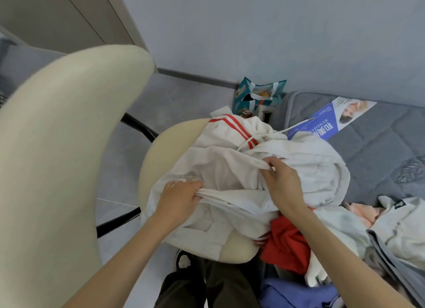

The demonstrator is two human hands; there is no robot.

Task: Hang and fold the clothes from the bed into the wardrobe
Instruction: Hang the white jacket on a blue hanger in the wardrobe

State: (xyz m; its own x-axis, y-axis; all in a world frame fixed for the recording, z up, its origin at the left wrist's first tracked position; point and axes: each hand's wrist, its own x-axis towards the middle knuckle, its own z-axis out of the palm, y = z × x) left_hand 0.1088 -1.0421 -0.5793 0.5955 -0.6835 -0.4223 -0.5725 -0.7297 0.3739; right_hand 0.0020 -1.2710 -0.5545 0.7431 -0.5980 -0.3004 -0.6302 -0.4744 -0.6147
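1. While the white garment [225, 167] with red stripes lies heaped over the chair seat [165, 147], the left hand [181, 197] grips a bunched fold at its near-left side and the right hand [282, 181] pinches another fold near its middle; both hands are closed on the cloth.
2. The garment spills past the seat's right edge onto the near corner of the bed [379, 142], so that edge of the seat is hidden.
3. The seat's far-left rim and a patch of its near edge show bare; beyond the rim lies open grey floor [184, 96] up to the wall.
4. The tall cream chair back [69, 135] fills the left side and closes off that flank.
5. On the bed's near edge a red garment [287, 245] touches the white one, with a grey garment [395, 238] and a pink piece [365, 212] just beside it and a purple garment [287, 294] cut off at the bottom.
6. A blue leaflet [333, 117] lies at the bed's far-left corner, partly under the white cloth.
7. A teal bag [259, 94] stands on the floor against the wall; the small things below it are hard to make out.
8. A beige panel [69, 16] at the top left is cut off; I cannot tell what it is.
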